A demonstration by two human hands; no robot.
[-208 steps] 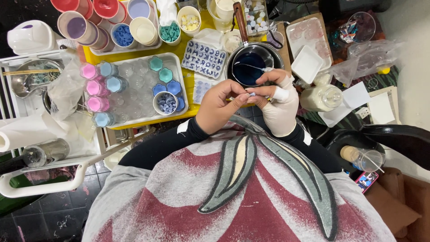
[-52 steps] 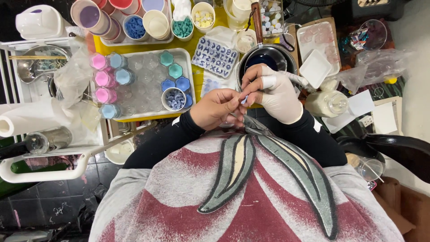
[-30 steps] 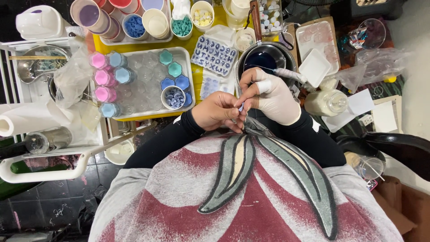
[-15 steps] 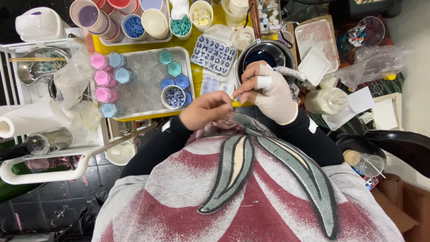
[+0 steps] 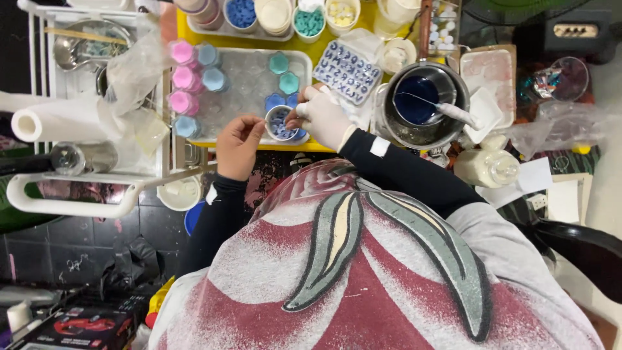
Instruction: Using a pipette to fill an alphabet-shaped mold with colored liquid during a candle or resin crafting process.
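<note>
The small round white cup of blue pieces [image 5: 280,123] sits at the front edge of the clear plastic tray [image 5: 243,84] on the yellow surface [image 5: 246,43], and serves as the landmark here. The right hand [image 5: 322,116], in a white glove, is bunched just right of the cup with its fingertips [image 5: 299,110] pinched together at the cup's rim; whether they grip a piece cannot be told. The bare left hand [image 5: 237,145] lies just left of the cup, fingers curled loosely inward and holding nothing that can be seen, its fingertips close to the cup's wall. Behind the cup, on the tray, stand teal and blue flower-shaped moulds [image 5: 283,72], and farther left a column of pink and light-blue moulds [image 5: 184,81]. Behind and right of the cup lies a blue-grey letter mould sheet [image 5: 347,71]. Well right of the cup is a metal pot of dark blue liquid [image 5: 421,104] with a white stirrer [image 5: 457,114] resting in it.
</note>
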